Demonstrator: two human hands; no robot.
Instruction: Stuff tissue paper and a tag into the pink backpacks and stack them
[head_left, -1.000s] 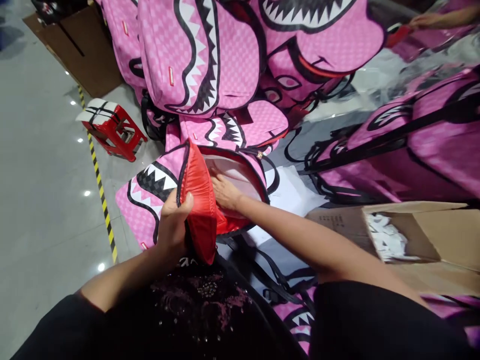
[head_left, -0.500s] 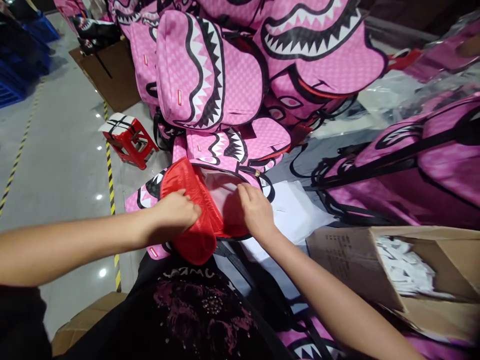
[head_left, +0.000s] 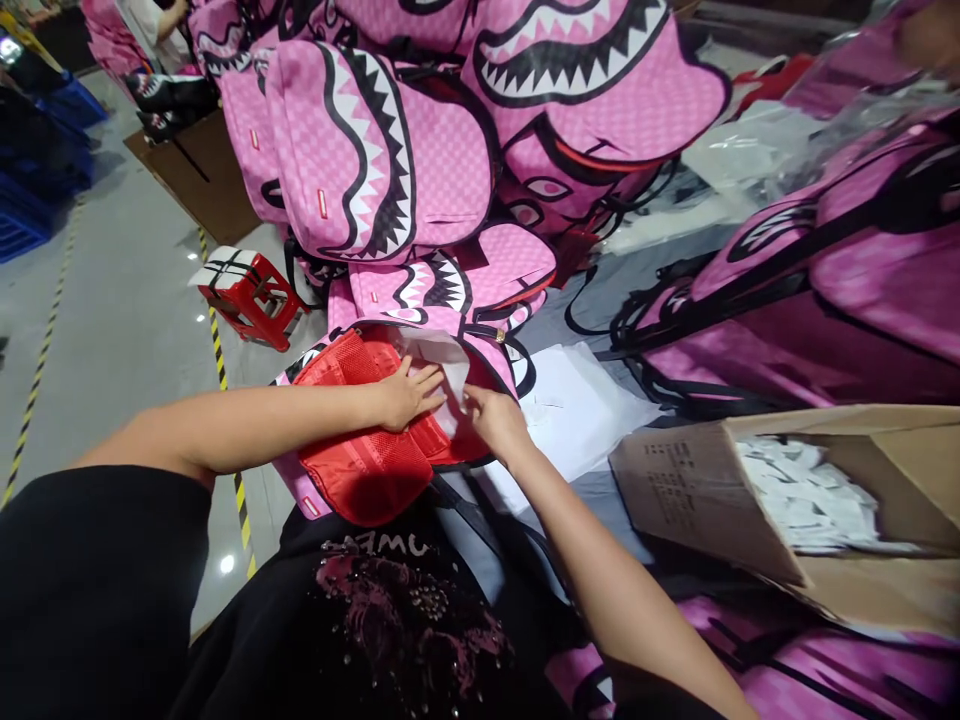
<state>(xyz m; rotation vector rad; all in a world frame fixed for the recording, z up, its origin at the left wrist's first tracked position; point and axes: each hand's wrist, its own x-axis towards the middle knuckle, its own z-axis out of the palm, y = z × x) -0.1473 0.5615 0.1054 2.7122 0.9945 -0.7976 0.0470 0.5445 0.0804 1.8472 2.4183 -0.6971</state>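
An unzipped pink backpack (head_left: pixel 311 500) with red lining lies in front of me, its red flap (head_left: pixel 360 475) with mesh pockets folded down toward my body. Inside the opening is a white sheet (head_left: pixel 454 365), perhaps paper or thin plastic. My left hand (head_left: pixel 411 393) reaches over the flap and rests on the sheet with fingers spread. At the right side of the opening, my right hand (head_left: pixel 499 422) pinches the sheet's edge between thumb and fingers. White sheets (head_left: pixel 574 395) lie on the grey surface just right of the backpack.
Pink shark-mouth backpacks (head_left: pixel 450 150) are piled beyond, with more backpacks (head_left: pixel 795 310) at right. A cardboard box (head_left: pixel 675 500) holding white pieces stands near my right forearm. On the floor to the left are a red stool (head_left: pixel 259 300) and striped tape (head_left: pixel 217 355).
My left hand has left the red flap, opened its fingers and moved right onto the white sheet. The flap now lies flatter, showing its mesh. My right hand has shifted slightly lower left.
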